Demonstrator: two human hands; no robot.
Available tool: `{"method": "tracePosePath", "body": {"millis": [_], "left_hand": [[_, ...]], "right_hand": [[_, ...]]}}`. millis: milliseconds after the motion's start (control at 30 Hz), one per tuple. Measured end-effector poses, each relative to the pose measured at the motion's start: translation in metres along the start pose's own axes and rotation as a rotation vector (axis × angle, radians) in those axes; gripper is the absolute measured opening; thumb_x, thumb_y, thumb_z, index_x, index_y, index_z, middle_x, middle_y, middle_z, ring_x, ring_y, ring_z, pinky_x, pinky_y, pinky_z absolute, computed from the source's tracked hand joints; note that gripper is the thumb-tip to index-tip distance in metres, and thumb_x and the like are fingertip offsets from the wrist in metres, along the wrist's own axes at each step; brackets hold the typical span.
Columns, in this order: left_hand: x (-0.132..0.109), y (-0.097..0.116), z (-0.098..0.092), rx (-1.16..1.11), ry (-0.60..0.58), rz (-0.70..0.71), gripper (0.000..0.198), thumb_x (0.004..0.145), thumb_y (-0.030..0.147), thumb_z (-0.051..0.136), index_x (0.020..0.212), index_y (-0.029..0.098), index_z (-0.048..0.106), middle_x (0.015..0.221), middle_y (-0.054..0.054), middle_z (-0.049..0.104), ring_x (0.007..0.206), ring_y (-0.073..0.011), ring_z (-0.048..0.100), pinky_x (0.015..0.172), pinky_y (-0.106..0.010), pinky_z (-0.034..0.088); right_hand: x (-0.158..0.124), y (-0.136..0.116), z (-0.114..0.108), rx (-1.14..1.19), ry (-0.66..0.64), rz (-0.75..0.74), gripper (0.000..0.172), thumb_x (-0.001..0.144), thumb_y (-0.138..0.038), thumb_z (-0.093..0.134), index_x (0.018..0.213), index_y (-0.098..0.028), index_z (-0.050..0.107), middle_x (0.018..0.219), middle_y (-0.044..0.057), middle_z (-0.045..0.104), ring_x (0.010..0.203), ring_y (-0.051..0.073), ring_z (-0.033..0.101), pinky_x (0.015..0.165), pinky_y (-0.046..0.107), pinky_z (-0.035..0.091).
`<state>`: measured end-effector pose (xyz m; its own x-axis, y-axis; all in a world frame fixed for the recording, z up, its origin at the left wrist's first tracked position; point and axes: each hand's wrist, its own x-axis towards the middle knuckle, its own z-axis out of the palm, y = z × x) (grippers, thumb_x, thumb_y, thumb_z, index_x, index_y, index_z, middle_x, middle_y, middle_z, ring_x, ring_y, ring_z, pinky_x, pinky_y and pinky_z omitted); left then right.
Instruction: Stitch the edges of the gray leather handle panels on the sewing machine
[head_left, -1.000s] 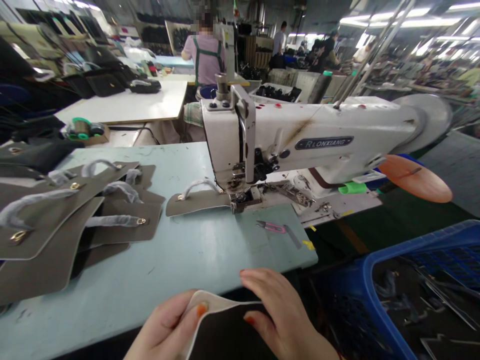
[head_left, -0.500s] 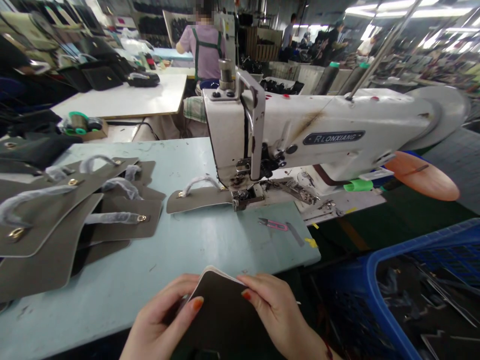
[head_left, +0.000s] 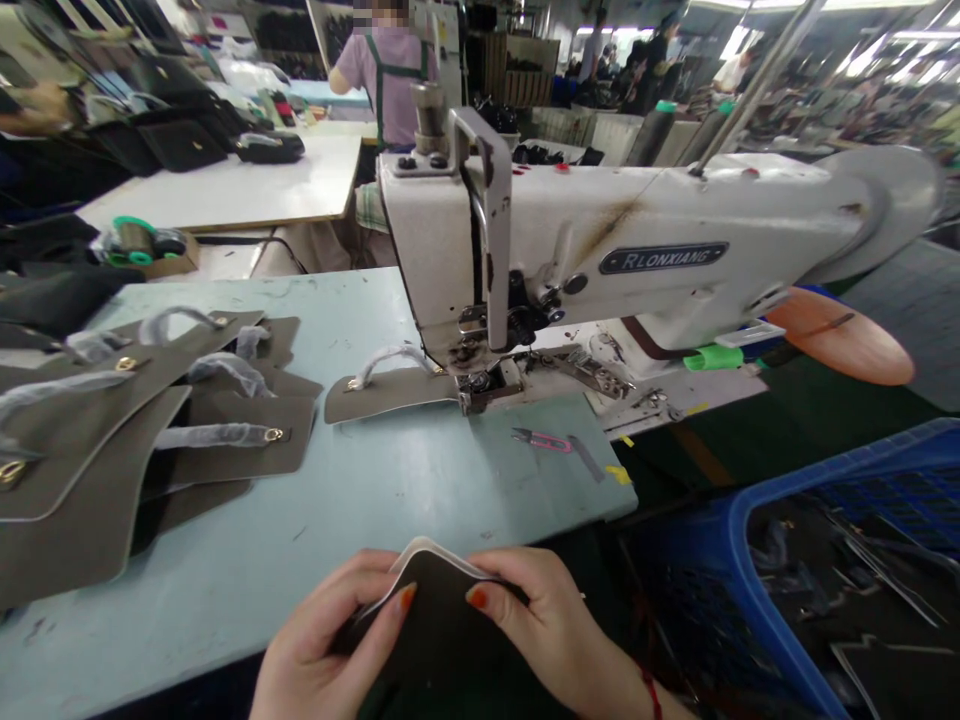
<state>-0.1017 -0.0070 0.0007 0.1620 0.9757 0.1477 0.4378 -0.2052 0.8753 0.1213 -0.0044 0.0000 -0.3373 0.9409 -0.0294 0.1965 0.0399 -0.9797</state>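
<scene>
Both my hands hold a dark leather panel with a pale edge, just over the table's front edge. My left hand pinches its left side with the thumb on top. My right hand grips its right upper corner. Beyond them stands a white sewing machine. A taupe flap with a wrapped handle lies under its presser foot.
A pile of taupe flaps with wrapped handles covers the left of the pale blue table. Pink snips lie near the machine. A blue crate of dark pieces sits at my right. A person works at a white table behind.
The panel has risen from below the table edge and its top edge is bent up between my thumbs. My view shifted slightly closer to the machine.
</scene>
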Motion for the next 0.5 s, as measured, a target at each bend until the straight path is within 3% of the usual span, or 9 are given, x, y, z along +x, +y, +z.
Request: {"method": "tracePosePath", "body": {"millis": [233,500], "left_hand": [[-0.0020,0.0027,-0.0020,0.074,0.022,0.084,0.008,0.085,0.020,0.064,0.090,0.025,0.068,0.099,-0.001,0.072,0.084,-0.0125,0.070,0.075,-0.015,0.054],[-0.0004,0.0056,0.0012,0.103,0.032,0.103,0.008,0.085,0.020,0.064,0.089,0.025,0.068,0.098,0.001,0.071,0.085,-0.0115,0.070,0.076,-0.014,0.054]], "right_hand": [[0.0050,-0.0055,0.0068,-0.051,0.067,-0.015,0.034,0.098,-0.040,0.051,0.087,-0.016,0.074,0.067,0.001,0.064,0.061,0.012,0.057,0.055,0.020,0.036],[0.0009,-0.0012,0.0086,-0.048,0.102,-0.057,0.031,0.099,-0.037,0.051,0.092,-0.018,0.074,0.074,0.002,0.070,0.066,0.013,0.063,0.058,0.020,0.039]]}}
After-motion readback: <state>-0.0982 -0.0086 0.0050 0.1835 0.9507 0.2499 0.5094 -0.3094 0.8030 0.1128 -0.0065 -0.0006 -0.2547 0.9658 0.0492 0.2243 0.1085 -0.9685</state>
